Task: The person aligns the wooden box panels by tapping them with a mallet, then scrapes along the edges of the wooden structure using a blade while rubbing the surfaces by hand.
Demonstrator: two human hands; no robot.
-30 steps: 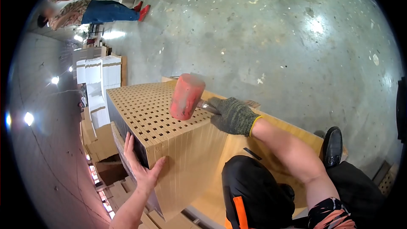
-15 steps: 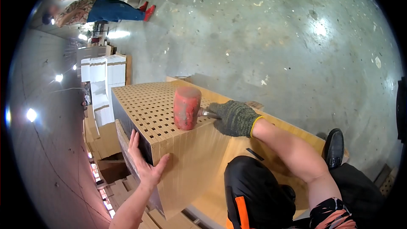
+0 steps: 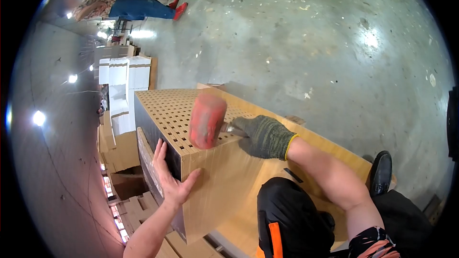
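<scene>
A dark knitted glove with a yellow cuff covers my right hand (image 3: 267,136), which is closed around the handle of a red-headed mallet (image 3: 207,121). The mallet head is slightly blurred and sits just over the front edge of a perforated wooden top (image 3: 165,110); whether it touches is unclear. That top, patterned with rows of small square holes, belongs to a light wooden block or stack of panels (image 3: 215,188). My bare left hand (image 3: 174,179) rests at its near left corner, fingers stretched along the dark side and thumb apart on the pale face.
A long wooden board (image 3: 330,150) runs behind and beneath my right arm. My black-clad knee (image 3: 291,210) and a black shoe (image 3: 381,174) are close by. White boxes (image 3: 125,79) and cardboard (image 3: 119,150) stand at left. Two people (image 3: 143,5) stand farther off on the concrete floor (image 3: 306,43).
The mallet head has tilted a little and its blur has grown. The whole view has shifted slightly, so most things appear farther right. Both hands keep their places on the mallet and the corner.
</scene>
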